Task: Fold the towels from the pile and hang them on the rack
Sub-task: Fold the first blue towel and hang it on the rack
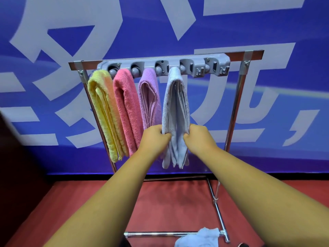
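Head view, left to right: a yellow towel (103, 111), a pink towel (125, 107) and a purple towel (149, 98) hang from the rack (147, 63). Next, the left hand (154, 138) and right hand (199, 138) each grasp one side of the hanging pale grey towel (175, 104), fingers curled into its folds, fingertips hidden by cloth. Lower right, a pale cloth (199, 237) is cut off by the picture's edge.

Left hand (154, 138) and right hand (199, 137) pinching grey towel (175, 111) hanging on rack (165, 65); yellow towel (103, 111), pink towel (125, 107), purple towel (149, 97) hanging alongside. Pale cloth (198, 237), possibly towel, lying below.
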Demonstrator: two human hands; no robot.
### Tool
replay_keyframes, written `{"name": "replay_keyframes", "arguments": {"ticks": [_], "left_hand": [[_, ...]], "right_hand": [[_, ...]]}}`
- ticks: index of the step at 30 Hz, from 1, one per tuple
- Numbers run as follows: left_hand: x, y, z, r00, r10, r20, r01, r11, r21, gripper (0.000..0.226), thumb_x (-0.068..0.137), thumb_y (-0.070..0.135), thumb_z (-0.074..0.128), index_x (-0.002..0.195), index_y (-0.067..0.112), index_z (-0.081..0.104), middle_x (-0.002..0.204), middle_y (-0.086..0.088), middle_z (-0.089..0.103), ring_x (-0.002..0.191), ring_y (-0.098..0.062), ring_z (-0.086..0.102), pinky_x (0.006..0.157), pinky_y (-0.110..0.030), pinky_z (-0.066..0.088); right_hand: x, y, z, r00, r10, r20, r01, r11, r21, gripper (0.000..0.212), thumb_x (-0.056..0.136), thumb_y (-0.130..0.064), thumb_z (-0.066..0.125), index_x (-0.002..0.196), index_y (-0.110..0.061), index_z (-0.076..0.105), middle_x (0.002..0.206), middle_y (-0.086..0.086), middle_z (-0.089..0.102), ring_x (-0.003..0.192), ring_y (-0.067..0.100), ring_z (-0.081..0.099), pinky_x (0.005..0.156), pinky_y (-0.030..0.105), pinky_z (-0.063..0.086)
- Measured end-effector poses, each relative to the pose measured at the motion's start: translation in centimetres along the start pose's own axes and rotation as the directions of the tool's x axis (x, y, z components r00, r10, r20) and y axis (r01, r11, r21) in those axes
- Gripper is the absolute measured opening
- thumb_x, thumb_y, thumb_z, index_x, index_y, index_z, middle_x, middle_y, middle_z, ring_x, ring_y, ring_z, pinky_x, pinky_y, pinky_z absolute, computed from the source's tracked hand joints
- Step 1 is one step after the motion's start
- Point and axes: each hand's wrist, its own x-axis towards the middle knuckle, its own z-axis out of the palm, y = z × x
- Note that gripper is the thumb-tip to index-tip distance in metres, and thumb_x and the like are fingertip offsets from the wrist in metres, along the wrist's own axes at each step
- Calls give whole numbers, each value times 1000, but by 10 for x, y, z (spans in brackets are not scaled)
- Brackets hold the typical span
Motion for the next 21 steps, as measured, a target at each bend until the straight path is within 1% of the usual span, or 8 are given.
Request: {"name": "replay_keyframes", "arguments": {"ticks": [3, 5, 6, 8, 12, 14, 16, 21], "left_hand": [[0, -1, 1, 1000, -3, -9, 3, 1000, -1, 17, 89, 20, 63, 79, 7, 68, 68, -9, 72, 64, -29, 69, 63, -39, 57], [0, -1, 2, 1000, 1, 1, -1, 1000, -17, 15, 89, 20, 64, 81, 8, 70, 74, -8, 74, 74, -29, 72, 67, -36, 56], [0, 0, 3, 1000, 4, 14, -4, 1000, -21, 15, 89, 20, 64, 81, 9, 70, 75, -8, 75, 73, -28, 72, 64, -34, 54], [-1, 0, 4, 999, 6, 45, -5, 999, -32, 13, 87, 17, 62, 81, 9, 70, 72, -10, 74, 58, -25, 65, 52, -30, 47], [-2, -3, 5, 996, 10, 94, -3, 997, -72, 9, 83, 9, 60, 79, 8, 67, 61, -6, 68, 46, -18, 57, 44, -24, 40], [-2, -6, 7, 995, 8, 98, -1, 997, -78, 9, 82, 8, 59, 79, 7, 67, 58, -8, 66, 43, -15, 55, 41, -22, 38], [-3, -7, 8, 996, 14, 84, -6, 996, -86, 11, 84, 8, 58, 79, 5, 68, 61, -12, 69, 40, -13, 56, 39, -21, 39], [-1, -10, 12, 995, 12, -96, -12, 1000, -3, 19, 86, 9, 58, 67, 8, 58, 62, -5, 61, 57, -19, 52, 53, -30, 43]], "right_hand": [[-1, 1, 0, 1000, 9, -10, -9, 1000, 21, 27, 99, -18, 49, 73, -22, 44, 82, 8, 61, 73, 31, 58, 53, 32, 36], [-3, -1, 1, 999, -38, 30, 36, 998, 58, 22, 101, -24, 55, 79, -23, 52, 85, 5, 65, 76, 28, 61, 58, 33, 40], [-4, -2, 2, 996, -71, 53, 66, 994, 87, 16, 101, -27, 58, 84, -25, 57, 87, 2, 68, 79, 25, 63, 61, 33, 42], [-7, -4, 4, 990, -108, 92, 94, 986, 138, 6, 99, -32, 64, 95, -28, 63, 90, -3, 71, 81, 20, 66, 65, 32, 46], [-9, -2, 5, 989, -96, 115, 76, 983, 170, 14, 95, -38, 71, 105, -27, 69, 91, -8, 71, 81, 13, 67, 63, 28, 47], [-10, -2, 4, 991, -82, 103, 66, 987, 149, 7, 95, -34, 70, 92, -29, 67, 84, -8, 69, 75, 13, 65, 60, 28, 45], [-10, -3, 4, 995, -64, 75, 56, 992, 111, 20, 97, -24, 63, 78, -26, 58, 76, -5, 63, 67, 16, 58, 56, 30, 41], [-12, -5, 1, 999, -6, 48, 2, 997, 83, 21, 93, -18, 59, 74, -18, 52, 74, 1, 59, 62, 19, 52, 53, 30, 36]]}}
